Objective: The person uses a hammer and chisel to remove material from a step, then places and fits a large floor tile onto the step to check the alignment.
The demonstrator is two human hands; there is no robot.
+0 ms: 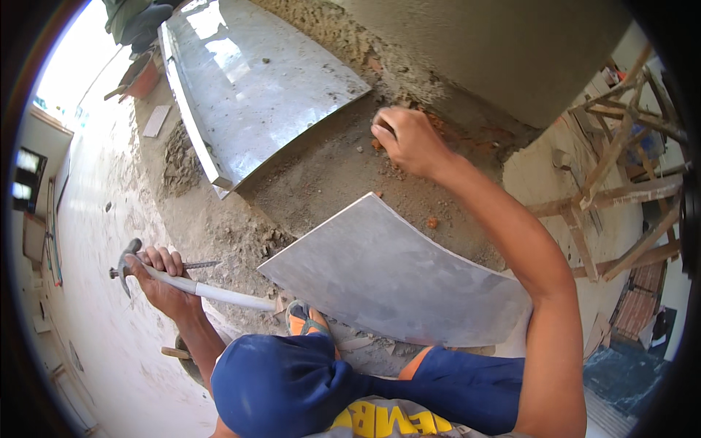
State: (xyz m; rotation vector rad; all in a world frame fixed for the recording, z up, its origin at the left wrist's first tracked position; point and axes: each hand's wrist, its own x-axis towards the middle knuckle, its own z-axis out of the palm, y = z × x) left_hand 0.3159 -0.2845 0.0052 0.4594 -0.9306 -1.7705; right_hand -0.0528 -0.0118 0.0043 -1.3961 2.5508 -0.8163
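In my left hand [162, 281] are a claw hammer [228, 295] with a pale handle and a thin ridged metal rod [203, 264], both gripped together. My right hand [412, 139] reaches over a bed of grey-brown mortar and rubble [328, 171], close to the wall. Its fingers are curled together; whatever may be in them is hidden. Beyond that bed lies a glossy grey tile [277, 87] with crumbs on it and a pale strip [186, 109] along its left edge. A second, duller grey tile [401, 277] is in front of my legs, partly behind my right arm.
A rough plastered wall [496, 51] rises at the far right. Wooden trestles [621, 193] stand on the right. At the far left are an orange bucket [140, 77] and part of another person [142, 25]. Broken mortar [182, 160] and a small tile offcut [156, 121] lie on the left.
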